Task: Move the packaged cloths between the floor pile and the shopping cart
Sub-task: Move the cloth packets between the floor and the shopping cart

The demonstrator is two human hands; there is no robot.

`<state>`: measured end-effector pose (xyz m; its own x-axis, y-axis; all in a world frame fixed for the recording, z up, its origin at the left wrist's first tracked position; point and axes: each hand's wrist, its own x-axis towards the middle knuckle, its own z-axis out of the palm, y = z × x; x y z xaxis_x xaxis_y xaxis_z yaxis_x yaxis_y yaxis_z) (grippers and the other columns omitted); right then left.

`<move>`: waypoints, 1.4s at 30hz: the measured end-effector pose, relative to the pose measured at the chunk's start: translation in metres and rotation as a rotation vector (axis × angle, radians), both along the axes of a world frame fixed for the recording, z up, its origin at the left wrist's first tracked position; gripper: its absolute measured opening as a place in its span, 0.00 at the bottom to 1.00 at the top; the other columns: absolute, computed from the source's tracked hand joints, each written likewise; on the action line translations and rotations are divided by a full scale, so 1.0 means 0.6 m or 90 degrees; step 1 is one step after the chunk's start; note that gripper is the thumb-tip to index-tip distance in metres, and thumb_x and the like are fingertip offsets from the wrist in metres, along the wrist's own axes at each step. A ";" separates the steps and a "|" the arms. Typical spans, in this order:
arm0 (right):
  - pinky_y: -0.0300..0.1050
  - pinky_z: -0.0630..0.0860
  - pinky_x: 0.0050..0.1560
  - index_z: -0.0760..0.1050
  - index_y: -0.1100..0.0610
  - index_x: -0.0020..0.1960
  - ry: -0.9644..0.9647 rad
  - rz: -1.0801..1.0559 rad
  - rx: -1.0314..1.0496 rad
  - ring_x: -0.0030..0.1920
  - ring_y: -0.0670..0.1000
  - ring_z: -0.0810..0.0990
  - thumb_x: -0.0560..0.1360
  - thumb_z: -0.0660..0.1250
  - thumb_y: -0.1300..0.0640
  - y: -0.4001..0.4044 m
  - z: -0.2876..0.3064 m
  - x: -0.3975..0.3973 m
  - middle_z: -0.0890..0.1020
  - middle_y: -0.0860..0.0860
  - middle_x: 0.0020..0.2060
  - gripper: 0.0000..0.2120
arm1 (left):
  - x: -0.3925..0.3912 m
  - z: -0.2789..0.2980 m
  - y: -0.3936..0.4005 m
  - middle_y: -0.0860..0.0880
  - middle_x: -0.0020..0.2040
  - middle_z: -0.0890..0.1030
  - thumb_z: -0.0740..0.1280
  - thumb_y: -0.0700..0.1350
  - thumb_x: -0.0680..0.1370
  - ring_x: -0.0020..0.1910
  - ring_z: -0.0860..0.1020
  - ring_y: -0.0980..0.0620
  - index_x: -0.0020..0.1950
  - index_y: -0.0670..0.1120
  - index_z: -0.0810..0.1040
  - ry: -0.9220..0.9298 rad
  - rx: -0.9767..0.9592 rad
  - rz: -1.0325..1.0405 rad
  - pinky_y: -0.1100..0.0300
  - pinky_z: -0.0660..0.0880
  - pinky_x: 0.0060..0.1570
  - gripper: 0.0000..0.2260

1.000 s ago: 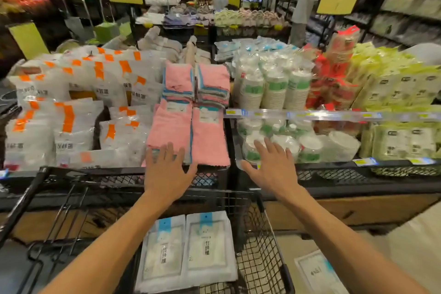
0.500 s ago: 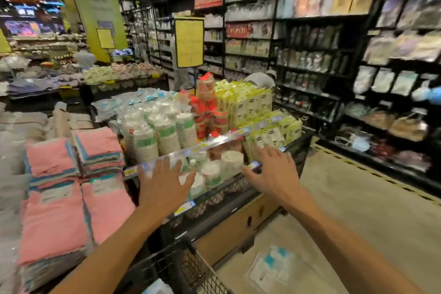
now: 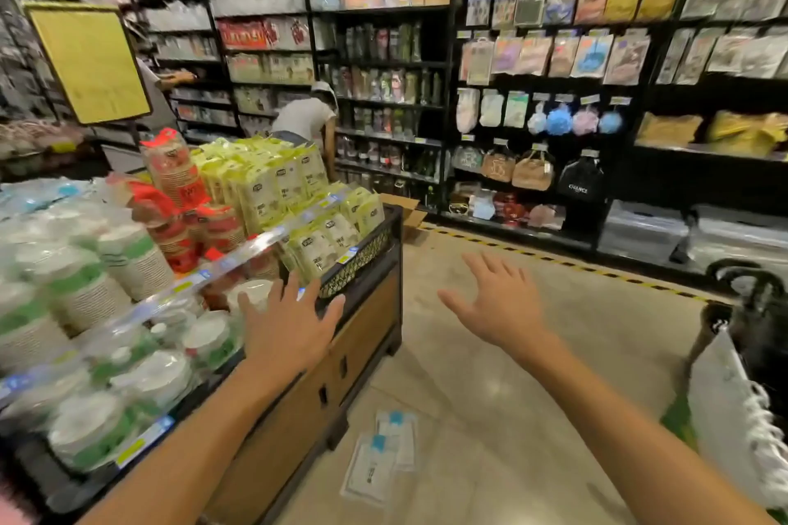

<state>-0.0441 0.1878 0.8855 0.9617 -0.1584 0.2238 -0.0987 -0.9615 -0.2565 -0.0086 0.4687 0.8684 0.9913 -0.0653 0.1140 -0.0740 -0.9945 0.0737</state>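
The packaged cloths (image 3: 379,458) lie flat on the floor, low and between the two forearms — long axis running away from the viewer. Left hand (image 3: 288,328) and right hand (image 3: 496,305) hover above with fingers spread, each grip empty; the left looks slightly nearer.

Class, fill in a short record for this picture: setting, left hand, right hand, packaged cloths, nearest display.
setting: shop aisle with stocked shelves
left hand: open, fingers spread, holds nothing
right hand: open, fingers spread, holds nothing
packaged cloths: flat on the floor beside the display stand, below both hands, untouched
nearest display: display stand bearing yellow-green packets and stacked paper bowls
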 end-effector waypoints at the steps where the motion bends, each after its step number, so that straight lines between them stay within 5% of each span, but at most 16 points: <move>1: 0.60 0.54 0.81 0.60 0.47 0.81 0.006 -0.009 0.002 0.81 0.55 0.60 0.79 0.58 0.29 -0.030 -0.005 0.007 0.63 0.50 0.81 0.37 | 0.012 -0.007 -0.026 0.50 0.83 0.54 0.40 0.70 0.80 0.82 0.52 0.47 0.82 0.58 0.56 0.011 0.001 0.000 0.29 0.44 0.74 0.34; 15: 0.63 0.52 0.81 0.58 0.48 0.82 0.061 -0.037 0.028 0.81 0.56 0.59 0.79 0.55 0.28 -0.284 -0.117 0.137 0.61 0.52 0.82 0.38 | 0.140 -0.126 -0.207 0.50 0.84 0.49 0.40 0.71 0.80 0.83 0.48 0.49 0.83 0.57 0.50 0.109 0.020 0.013 0.32 0.41 0.75 0.35; 28: 0.63 0.49 0.81 0.59 0.49 0.82 0.123 -0.054 -0.021 0.81 0.57 0.58 0.79 0.56 0.30 -0.303 -0.248 0.359 0.62 0.53 0.81 0.37 | 0.372 -0.285 -0.212 0.48 0.84 0.52 0.35 0.69 0.76 0.82 0.50 0.49 0.83 0.53 0.53 0.122 0.068 -0.045 0.36 0.44 0.78 0.39; 33: 0.64 0.58 0.78 0.64 0.50 0.79 0.152 -0.044 -0.049 0.78 0.59 0.64 0.77 0.55 0.29 -0.276 -0.319 0.451 0.68 0.54 0.78 0.38 | 0.441 -0.370 -0.183 0.46 0.83 0.56 0.36 0.68 0.77 0.82 0.54 0.47 0.82 0.51 0.57 0.164 0.073 -0.046 0.35 0.46 0.77 0.39; 39: 0.65 0.62 0.76 0.67 0.54 0.77 0.193 -0.026 -0.047 0.75 0.61 0.68 0.76 0.57 0.32 -0.239 -0.448 0.544 0.72 0.55 0.75 0.37 | 0.491 -0.483 -0.154 0.41 0.76 0.70 0.49 0.63 0.81 0.76 0.68 0.42 0.76 0.44 0.71 0.188 0.082 -0.056 0.37 0.62 0.73 0.32; 42: 0.63 0.60 0.77 0.65 0.53 0.79 0.239 -0.006 -0.055 0.77 0.60 0.66 0.78 0.60 0.33 -0.224 -0.534 0.587 0.70 0.55 0.77 0.36 | 0.510 -0.564 -0.146 0.42 0.78 0.67 0.48 0.63 0.81 0.78 0.65 0.43 0.79 0.46 0.67 0.203 0.079 -0.036 0.40 0.61 0.75 0.32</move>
<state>0.3081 0.0536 0.5649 0.9779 -0.1629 -0.1308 -0.1786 -0.9767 -0.1193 0.2973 0.3809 0.5298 0.9703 -0.1144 -0.2130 -0.1214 -0.9924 -0.0201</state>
